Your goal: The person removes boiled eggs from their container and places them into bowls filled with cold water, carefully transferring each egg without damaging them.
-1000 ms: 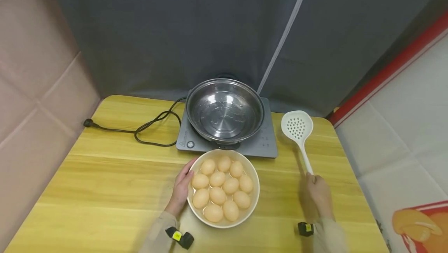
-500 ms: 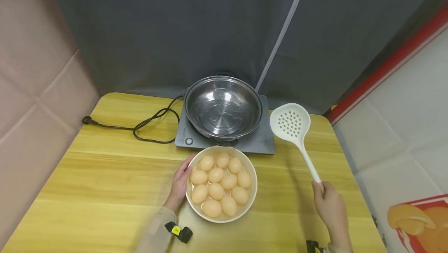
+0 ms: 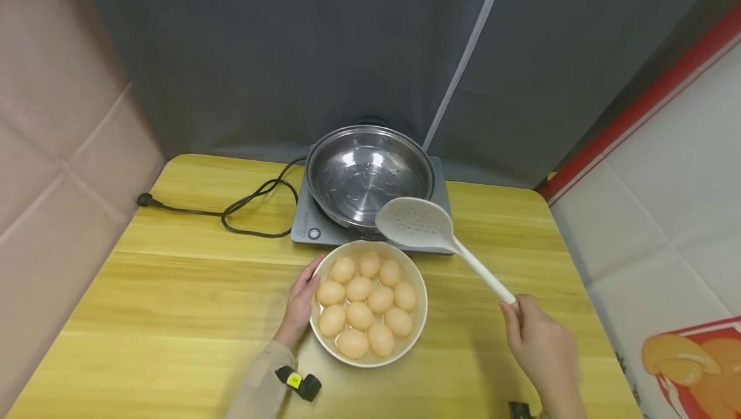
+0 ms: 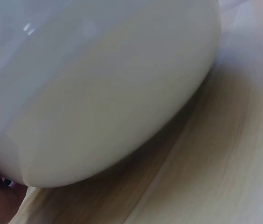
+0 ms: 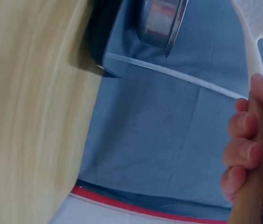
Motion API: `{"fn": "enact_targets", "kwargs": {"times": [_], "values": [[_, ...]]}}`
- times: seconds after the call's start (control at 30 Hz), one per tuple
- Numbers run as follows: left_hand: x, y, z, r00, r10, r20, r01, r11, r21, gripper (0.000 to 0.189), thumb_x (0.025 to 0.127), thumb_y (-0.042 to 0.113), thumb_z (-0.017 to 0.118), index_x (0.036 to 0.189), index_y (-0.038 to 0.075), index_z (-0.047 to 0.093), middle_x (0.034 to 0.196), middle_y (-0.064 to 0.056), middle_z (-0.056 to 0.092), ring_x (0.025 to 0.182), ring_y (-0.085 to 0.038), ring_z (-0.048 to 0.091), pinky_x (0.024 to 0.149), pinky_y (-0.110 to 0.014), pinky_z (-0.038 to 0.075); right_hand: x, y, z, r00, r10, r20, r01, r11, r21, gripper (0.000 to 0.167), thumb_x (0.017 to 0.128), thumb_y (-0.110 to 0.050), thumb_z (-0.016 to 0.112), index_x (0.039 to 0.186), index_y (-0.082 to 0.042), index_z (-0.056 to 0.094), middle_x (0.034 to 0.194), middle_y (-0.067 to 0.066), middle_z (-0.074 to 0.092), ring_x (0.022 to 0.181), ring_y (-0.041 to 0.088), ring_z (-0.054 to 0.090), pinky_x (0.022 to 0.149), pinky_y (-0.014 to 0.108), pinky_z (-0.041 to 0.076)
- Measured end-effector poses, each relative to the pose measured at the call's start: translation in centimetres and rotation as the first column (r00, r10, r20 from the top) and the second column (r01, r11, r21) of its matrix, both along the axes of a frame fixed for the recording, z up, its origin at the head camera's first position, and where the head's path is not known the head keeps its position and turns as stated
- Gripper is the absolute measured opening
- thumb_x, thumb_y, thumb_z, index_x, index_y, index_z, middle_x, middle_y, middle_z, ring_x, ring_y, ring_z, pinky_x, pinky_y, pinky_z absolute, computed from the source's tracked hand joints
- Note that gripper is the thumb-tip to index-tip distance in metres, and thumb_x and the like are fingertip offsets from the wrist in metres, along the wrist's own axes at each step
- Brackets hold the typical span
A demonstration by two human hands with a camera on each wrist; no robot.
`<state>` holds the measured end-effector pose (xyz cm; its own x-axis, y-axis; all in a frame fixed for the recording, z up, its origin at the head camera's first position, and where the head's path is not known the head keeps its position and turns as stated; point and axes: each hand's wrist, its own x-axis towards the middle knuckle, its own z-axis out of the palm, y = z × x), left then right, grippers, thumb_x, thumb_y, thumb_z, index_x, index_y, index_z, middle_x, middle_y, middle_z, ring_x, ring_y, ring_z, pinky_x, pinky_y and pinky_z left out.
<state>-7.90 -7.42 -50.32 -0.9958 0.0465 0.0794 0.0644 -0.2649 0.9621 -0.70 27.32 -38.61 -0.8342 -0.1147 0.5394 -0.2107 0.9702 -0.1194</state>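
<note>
My left hand (image 3: 299, 306) holds the left side of a cream bowl (image 3: 421, 316), thumb at the rim and fingers along the outer wall. Several light brown eggs (image 3: 359, 315) sit in water inside it. The bowl's pale side (image 4: 103, 88) fills much of the left wrist view. My right hand (image 3: 541, 342) grips a white skimmer (image 3: 418, 223) with a perforated head; the right wrist view shows fingers curled round its wooden handle (image 5: 252, 196). The skimmer's head is raised, overlapping the near right edge of a steel pot (image 3: 370, 181) in the head view.
The pot stands on a grey induction cooktop (image 3: 330, 233) just behind the bowl. From the cooktop a black cord (image 3: 246, 206) runs left, ending in a plug (image 3: 145, 199). A dark curtain (image 3: 260, 52) closes off the back of the wooden table (image 3: 173, 316).
The skimmer has been lifted from the right side and swung left, its head tilting over toward the pot's near edge. My left hand and the bowl have stayed in place.
</note>
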Motion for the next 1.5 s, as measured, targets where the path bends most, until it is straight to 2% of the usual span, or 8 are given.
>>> {"fn": "enact_targets", "kwargs": {"times": [0.13, 0.33, 0.4, 0.5, 0.67, 0.87, 1.0, 1.5], "values": [[0.0, 0.0, 0.0, 1.000, 0.002, 0.007, -0.002, 1.000, -0.011, 0.041, 0.096, 0.006, 0.032, 0.134, -0.011, 0.031, 0.141, -0.028, 0.027, 0.128, -0.020, 0.035, 0.104, -0.017, 0.029, -0.7, -0.4, -0.1, 0.985, 0.115, -0.132, -0.102, 0.989, 0.106, 0.051, 0.097, -0.043, 0.030, 0.073, -0.003, 0.052, 0.046, -0.011, 0.028, 0.039, -0.003, 0.012, 0.031, 0.011, 0.008], [-0.1, 0.1, 0.0, 1.000, -0.004, 0.012, 0.004, 1.000, -0.005, 0.041, 0.096, 0.004, 0.031, 0.134, -0.011, 0.031, 0.141, -0.029, 0.026, 0.129, -0.030, 0.030, 0.106, -0.023, 0.028, -1.4, -1.0, -0.3, 0.963, 0.169, -0.211, -0.125, 0.970, 0.207, 0.048, 0.097, -0.040, 0.032, 0.073, -0.003, 0.051, 0.045, -0.005, 0.032, 0.037, 0.003, 0.017, 0.030, 0.015, 0.010], [-0.1, 0.1, -0.1, 1.000, -0.010, 0.004, 0.010, 1.000, 0.002, 0.041, 0.096, 0.004, 0.031, 0.134, -0.012, 0.030, 0.141, -0.029, 0.026, 0.129, -0.029, 0.031, 0.107, -0.026, 0.027, -1.6, -1.1, -0.4, 0.958, 0.174, -0.230, -0.122, 0.967, 0.223, 0.048, 0.097, -0.040, 0.032, 0.073, -0.003, 0.051, 0.046, -0.003, 0.034, 0.036, 0.005, 0.019, 0.030, 0.017, 0.011], [-0.1, 0.1, -0.2, 1.000, -0.007, -0.004, 0.007, 1.000, -0.001, 0.041, 0.097, 0.005, 0.031, 0.134, -0.013, 0.030, 0.141, -0.029, 0.026, 0.127, -0.019, 0.036, 0.107, -0.027, 0.027, -1.9, -1.2, -0.6, 0.952, 0.183, -0.245, -0.126, 0.965, 0.231, 0.048, 0.097, -0.040, 0.032, 0.072, -0.003, 0.051, 0.048, -0.001, 0.035, 0.036, 0.007, 0.021, 0.030, 0.018, 0.012], [-0.1, 0.1, -0.1, 1.000, 0.001, 0.011, -0.001, 1.000, -0.003, 0.042, 0.097, 0.008, 0.033, 0.134, -0.012, 0.030, 0.141, -0.027, 0.027, 0.120, -0.003, 0.041, 0.105, -0.022, 0.029, -2.4, -1.2, -1.0, 0.952, 0.205, -0.227, -0.149, 0.959, 0.239, 0.047, 0.097, -0.039, 0.032, 0.073, -0.003, 0.049, 0.050, -0.001, 0.036, 0.036, 0.009, 0.023, 0.030, 0.021, 0.015], [-0.1, 0.0, -0.1, 1.000, 0.001, 0.001, -0.001, 1.000, 0.005, 0.042, 0.097, 0.008, 0.034, 0.134, -0.011, 0.032, 0.141, -0.027, 0.028, 0.119, -0.002, 0.041, 0.104, -0.019, 0.030, -2.9, -1.2, -1.1, 0.972, 0.208, -0.112, -0.168, 0.941, 0.293, 0.047, 0.098, -0.040, 0.030, 0.074, -0.004, 0.050, 0.051, -0.003, 0.036, 0.038, 0.005, 0.021, 0.031, 0.016, 0.013], [-0.2, -0.1, -0.2, 1.000, -0.001, -0.007, 0.001, 1.000, 0.001, 0.042, 0.097, 0.009, 0.034, 0.134, -0.010, 0.032, 0.141, -0.027, 0.028, 0.118, 0.000, 0.042, 0.103, -0.017, 0.031, -3.3, -1.3, -1.1, 0.973, 0.219, -0.071, -0.187, 0.932, 0.311, 0.048, 0.098, -0.040, 0.028, 0.073, -0.004, 0.049, 0.050, -0.003, 0.034, 0.038, 0.004, 0.020, 0.031, 0.015, 0.013], [-0.1, -0.1, 0.0, 1.000, 0.001, 0.021, -0.002, 1.000, 0.024, 0.042, 0.097, 0.008, 0.033, 0.134, -0.010, 0.032, 0.141, -0.028, 0.027, 0.116, 0.003, 0.042, 0.101, -0.014, 0.032, -4.6, -1.9, -0.3, 0.948, 0.306, -0.087, -0.257, 0.899, 0.355, 0.049, 0.099, -0.038, 0.025, 0.071, -0.004, 0.047, 0.050, -0.004, 0.032, 0.043, 0.002, 0.014, 0.031, 0.015, 0.010]]}}
